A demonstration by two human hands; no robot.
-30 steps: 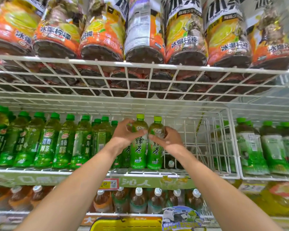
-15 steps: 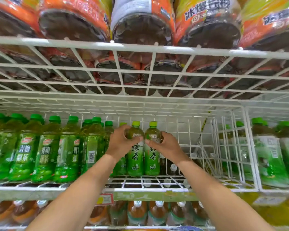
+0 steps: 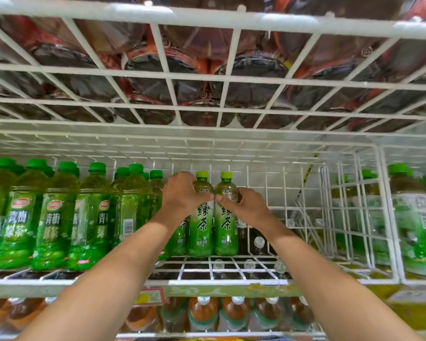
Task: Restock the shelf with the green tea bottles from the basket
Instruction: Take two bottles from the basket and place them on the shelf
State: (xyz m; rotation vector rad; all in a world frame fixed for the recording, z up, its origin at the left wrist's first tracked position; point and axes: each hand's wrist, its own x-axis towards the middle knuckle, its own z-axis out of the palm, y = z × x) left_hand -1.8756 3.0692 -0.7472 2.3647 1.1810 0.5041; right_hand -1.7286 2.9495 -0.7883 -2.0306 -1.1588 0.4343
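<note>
Far left of the white wire shelf (image 3: 231, 282): packed rows of clear plastic bottles with dark green caps and green plum-tea labels (image 3: 52, 217), upright, reaching to the front edge.

Just right of those rows: left hand (image 3: 182, 198), reaching in over the front edge, fingers curled and clamped round the shoulder of the left light-green-capped green tea bottle (image 3: 201, 232), thumb across its front.

Pressed against that one, side by side: the right light-green-capped green tea bottle (image 3: 226, 232), gripped at the shoulder by the right hand (image 3: 246, 207), fingers wrapped round it, thumb in front.

Both upright, bases down on the wire near the middle of the shelf, set back from the front edge, bare grid to their right.

Further right: white wire divider (image 3: 369, 217), then pale-labelled green-capped bottles (image 3: 413, 230) at the right end.

Overhead: upper white wire rack (image 3: 207, 80) carrying dark bottle bases. Below: amber tea bottles with white caps (image 3: 234, 313).
</note>
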